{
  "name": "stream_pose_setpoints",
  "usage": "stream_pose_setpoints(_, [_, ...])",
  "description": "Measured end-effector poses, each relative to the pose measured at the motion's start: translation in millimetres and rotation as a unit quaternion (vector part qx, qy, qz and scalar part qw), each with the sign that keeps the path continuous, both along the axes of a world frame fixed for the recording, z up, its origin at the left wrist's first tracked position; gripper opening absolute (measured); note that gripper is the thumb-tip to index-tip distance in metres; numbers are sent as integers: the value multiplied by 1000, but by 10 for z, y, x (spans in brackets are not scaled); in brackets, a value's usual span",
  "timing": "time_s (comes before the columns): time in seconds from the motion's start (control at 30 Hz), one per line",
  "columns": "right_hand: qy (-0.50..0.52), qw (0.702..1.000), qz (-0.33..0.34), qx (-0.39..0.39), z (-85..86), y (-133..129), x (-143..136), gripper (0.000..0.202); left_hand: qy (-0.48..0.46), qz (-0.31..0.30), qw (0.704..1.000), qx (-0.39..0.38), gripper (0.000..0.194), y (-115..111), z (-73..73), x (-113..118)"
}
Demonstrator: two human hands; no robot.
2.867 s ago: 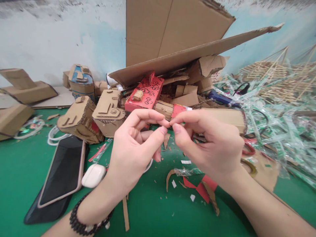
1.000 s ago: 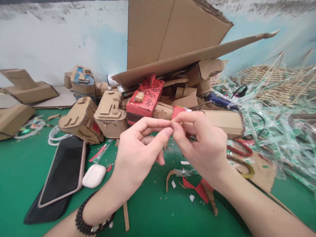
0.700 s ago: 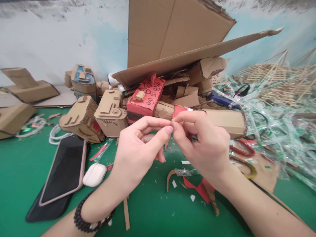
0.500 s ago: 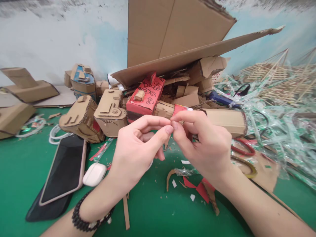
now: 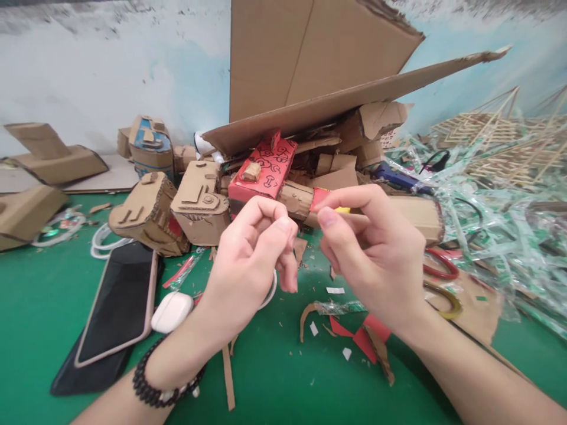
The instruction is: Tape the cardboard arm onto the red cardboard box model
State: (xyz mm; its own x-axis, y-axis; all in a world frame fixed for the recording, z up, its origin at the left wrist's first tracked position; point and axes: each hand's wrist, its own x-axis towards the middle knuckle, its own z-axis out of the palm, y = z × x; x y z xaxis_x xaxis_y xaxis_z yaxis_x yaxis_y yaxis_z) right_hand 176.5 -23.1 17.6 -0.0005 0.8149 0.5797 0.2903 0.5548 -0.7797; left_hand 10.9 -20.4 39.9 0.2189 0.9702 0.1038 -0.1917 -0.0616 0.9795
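Observation:
My left hand (image 5: 252,268) hovers above the green table with its thumb pressed against curled fingers. Anything it may pinch is hidden. Across a small gap, my right hand (image 5: 378,254) has its thumb and index fingertip close together, and I cannot make out what, if anything, is between them. Behind my hands lies a red box with black drawings (image 5: 270,168), joined to a cardboard tube (image 5: 296,198). Next to it sits a box-shaped cardboard piece (image 5: 199,203). Red paper scraps (image 5: 365,342) and a thin cardboard strip (image 5: 228,378) lie below my hands.
On the left are a phone (image 5: 119,301) and a white earbud case (image 5: 172,311). Large cardboard sheets (image 5: 328,53) lean at the back. Tangled clear-green plastic strips (image 5: 496,218) and a stick structure (image 5: 487,139) fill the right. Red scissor-like loops (image 5: 443,264) lie beside my right wrist.
My fingertips, which met before, have come apart. The left hand has turned and its fingers have curled in more; the right hand has shifted slightly right.

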Motion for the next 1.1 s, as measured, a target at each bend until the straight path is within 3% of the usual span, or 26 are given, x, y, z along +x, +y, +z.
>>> stream_pose_setpoints(0.5, [-15, 999, 0, 50, -7, -17, -9, 8, -40, -86, 995, -27, 34, -42, -47, 21])
stream_pose_setpoints(0.7, [-39, 993, -19, 112, 43, -38, -1, 17, -36, -52, 998, -8, 30, -65, -46, 18])
stream_pose_setpoints(0.87, [-96, 979, -75, 164, 46, -35, -4, 14, 5, -15, 1000, 20, 18, -87, -29, 33])
stream_pose_setpoints(1.1, [-172, 951, -150, 210, 67, -20, 12, 17, 22, 4, 999, 35, 21, -104, -55, 5])
